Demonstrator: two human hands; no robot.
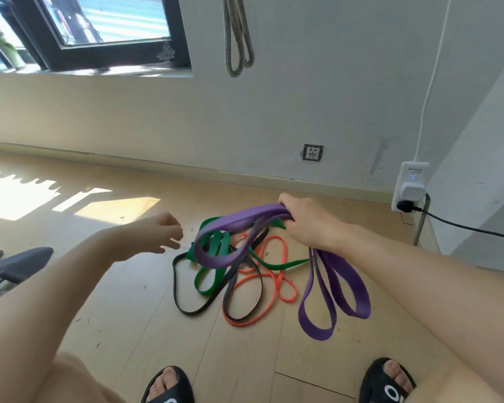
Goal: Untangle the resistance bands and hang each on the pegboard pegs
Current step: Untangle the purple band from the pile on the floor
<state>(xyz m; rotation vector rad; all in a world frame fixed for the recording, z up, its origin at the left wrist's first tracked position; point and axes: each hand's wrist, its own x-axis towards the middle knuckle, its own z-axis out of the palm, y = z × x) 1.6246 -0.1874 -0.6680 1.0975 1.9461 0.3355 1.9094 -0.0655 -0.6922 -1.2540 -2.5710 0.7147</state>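
Reaching hand: left hand (157,231), left of centre, blurred; fingers loosely curled, holding nothing, just beside the tangle.
Tangle: green band (213,257), black band (184,303) and orange band (277,274) lie looped over one another on the floor (114,301) at centre; all look soft, limp and light, likely grippy rubber that drags where loops cross.
Gripping hand: right hand (309,222), fingers wrapped round the bunched purple band (335,286), lifted, its loops hanging lower right.
Hold point: probably a free outer loop, not a crossing.
Hung band: grey band (239,39), top centre on the wall.

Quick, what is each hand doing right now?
Left hand: open, fingers loosely curled, holding nothing.
Right hand: closed around the purple band.
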